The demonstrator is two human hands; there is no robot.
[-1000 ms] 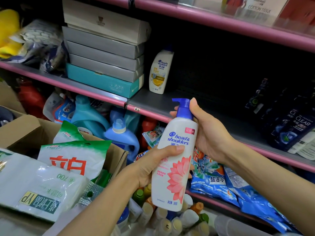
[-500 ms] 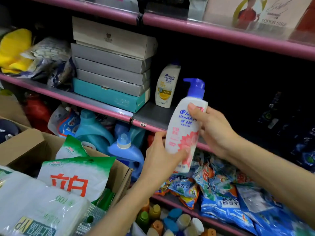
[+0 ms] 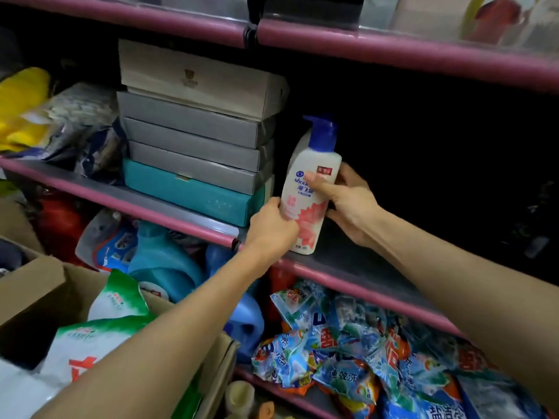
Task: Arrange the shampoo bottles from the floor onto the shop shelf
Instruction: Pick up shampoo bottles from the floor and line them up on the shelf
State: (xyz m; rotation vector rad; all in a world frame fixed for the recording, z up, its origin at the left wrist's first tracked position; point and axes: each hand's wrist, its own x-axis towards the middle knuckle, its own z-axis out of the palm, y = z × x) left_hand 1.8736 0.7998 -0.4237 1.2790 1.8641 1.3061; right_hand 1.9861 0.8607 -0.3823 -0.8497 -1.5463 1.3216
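White plastic with a pink flower print and a blue pump top, the shampoo bottle [image 3: 311, 189] is standing upright on the grey shelf [image 3: 357, 261], its base sitting on the shelf surface close to the pink front rail. Both hands are holding it. The left hand [image 3: 272, 228] is wrapping its fingers around the lower left side of the bottle, its grip closed against the label. The right hand [image 3: 348, 204] is gripping the bottle's right side higher up, with the thumb lying across the front label just under the blue logo and the fingers curling behind the bottle; that grip is closed on the bottle too.

Just behind the two grips, a second white bottle is showing as a thin edge, mostly hidden by the held one. Left of the left grip, a stack of flat boxes [image 3: 193, 140] is sitting on the same shelf: a teal box at the bottom, three grey ones above it and a pale wood-toned one on top, the teal box ending just beside the left hand's knuckles. Right of the right grip the shelf is running off into deep shadow.

Below both grips, under the shelf, blue detergent jugs [image 3: 163, 261] and a heap of crinkled blue packets [image 3: 348, 343] are lying. Under the left forearm, a cardboard box [image 3: 39, 294] is holding green and white bags [image 3: 99, 337]
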